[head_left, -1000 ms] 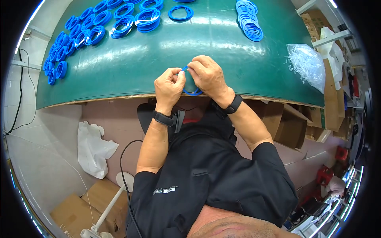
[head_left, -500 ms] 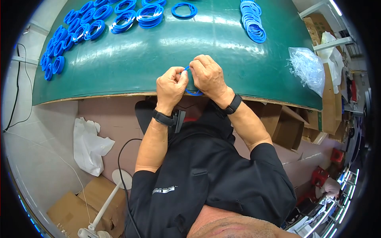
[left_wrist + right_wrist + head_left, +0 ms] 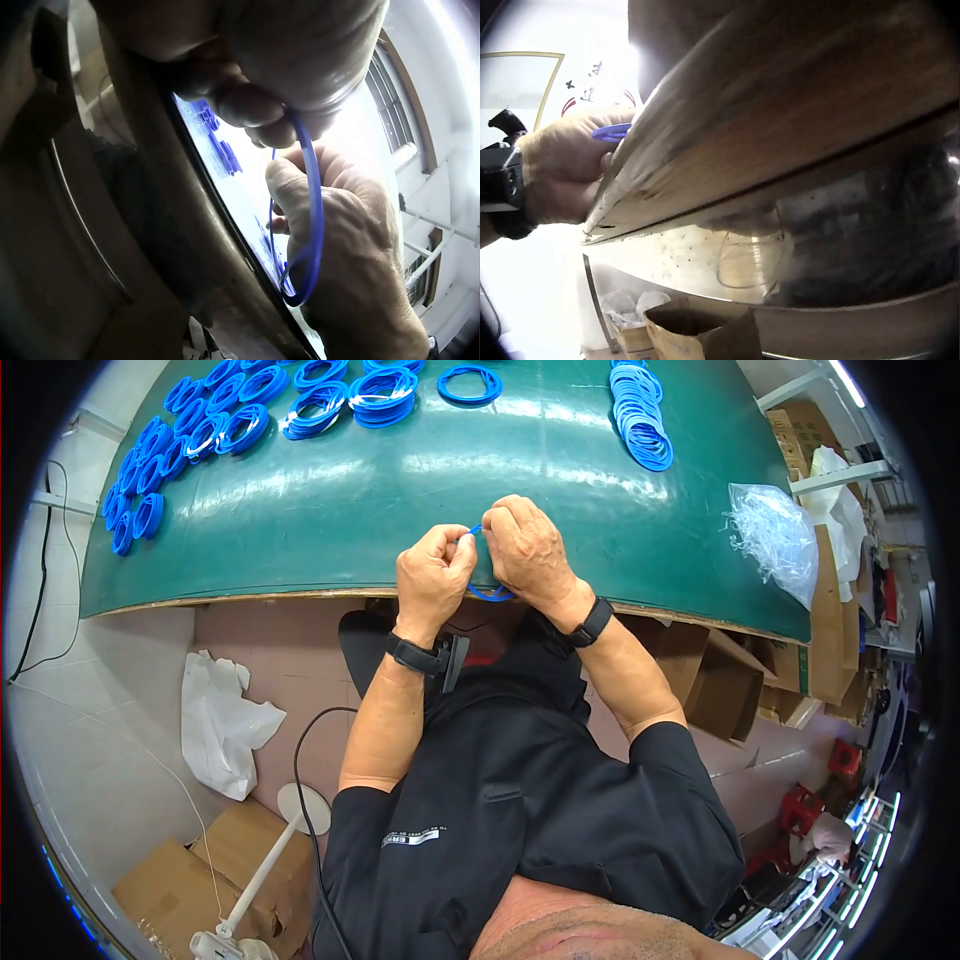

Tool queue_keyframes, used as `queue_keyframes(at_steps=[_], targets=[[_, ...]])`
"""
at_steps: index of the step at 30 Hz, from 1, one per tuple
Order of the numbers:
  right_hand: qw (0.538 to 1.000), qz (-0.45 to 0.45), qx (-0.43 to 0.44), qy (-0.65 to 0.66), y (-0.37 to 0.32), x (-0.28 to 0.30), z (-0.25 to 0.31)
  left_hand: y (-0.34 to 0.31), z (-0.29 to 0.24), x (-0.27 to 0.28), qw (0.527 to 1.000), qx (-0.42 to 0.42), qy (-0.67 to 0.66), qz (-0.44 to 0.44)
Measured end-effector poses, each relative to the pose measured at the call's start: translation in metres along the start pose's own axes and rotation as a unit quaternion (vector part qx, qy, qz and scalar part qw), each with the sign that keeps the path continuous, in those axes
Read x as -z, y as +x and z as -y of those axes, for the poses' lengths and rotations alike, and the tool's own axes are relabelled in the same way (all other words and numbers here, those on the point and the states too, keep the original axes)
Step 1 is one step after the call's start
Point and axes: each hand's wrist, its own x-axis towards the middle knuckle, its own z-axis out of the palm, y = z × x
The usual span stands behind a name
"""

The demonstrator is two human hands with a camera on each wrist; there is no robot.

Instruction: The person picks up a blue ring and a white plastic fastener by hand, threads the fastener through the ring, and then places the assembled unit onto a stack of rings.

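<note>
At the near edge of the green table, both hands hold a thin blue loop (image 3: pixel 490 595) of plastic-looking strip. The left hand (image 3: pixel 430 582) pinches its upper part between thumb and curled fingers. Close beside it, the right hand (image 3: pixel 528 555) grips the same stretch with bent fingers, and a short blue piece shows between the two. In the left wrist view the loop (image 3: pixel 318 202) hangs down in front of the right hand (image 3: pixel 352 232), under the left fingers. The right wrist view shows the left hand (image 3: pixel 562 165) with a bit of blue by the table edge; the right fingers are hidden there.
Many stacks of blue loops (image 3: pixel 245 428) cover the table's far left. One flat loop (image 3: pixel 469 386) lies at the far middle, and an overlapping row (image 3: pixel 640 420) lies to its right. A clear bag (image 3: pixel 775 540) sits at the right edge. Cardboard boxes (image 3: pixel 725 685) stand below.
The view has shifted slightly. Both hands keep their hold on the blue loop with barely any movement; the right fingers have drawn a little away from the left.
</note>
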Motion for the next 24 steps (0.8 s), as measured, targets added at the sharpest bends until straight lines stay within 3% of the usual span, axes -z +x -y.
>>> queue_keyframes(at_steps=[17,21,24], targets=[[1.0,-0.011,0.017,0.024,-0.01,0.005,-0.001,0.001,-0.006,0.005,0.999,0.002,-0.017,0.028],[0.999,-0.018,0.021,0.028,-0.014,0.005,0.0,0.005,-0.007,0.009,0.998,0.002,-0.024,0.051],[0.999,-0.019,0.029,0.03,-0.016,0.005,-0.001,0.01,-0.012,0.018,0.991,0.043,-0.025,0.125]])
